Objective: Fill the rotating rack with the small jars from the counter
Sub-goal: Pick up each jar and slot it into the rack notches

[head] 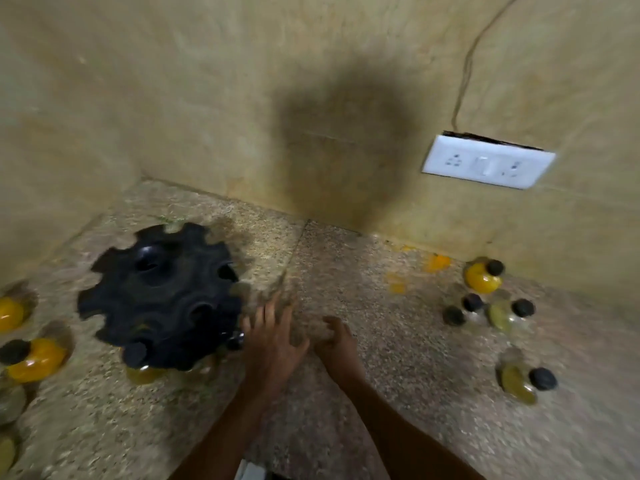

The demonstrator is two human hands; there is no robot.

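Dim warm light; motion blur throughout; dark shadow on wall (pixel 346 140).

- My left hand (pixel 273 344) hovers over the counter (pixel 398 341) at centre; my right hand (pixel 337 341) lies just beside it at 3 o'clock.
- The rotating rack (pixel 162 299) stands on the counter at 9 o'clock of my left hand, close to its fingers.
- One jar (pixel 138 362) sits in a rack slot at the rack's 6 o'clock edge.
- More jars (pixel 31 358) lie at 9 o'clock of the rack.
- A cluster of jars (pixel 485 299) stands well apart at 3 o'clock of my right hand; a lone jar (pixel 526 381) lies at its 6 o'clock.
- The socket plate (pixel 488 161) sits on the wall (pixel 207 98) behind the counter, at 12 o'clock of the cluster.
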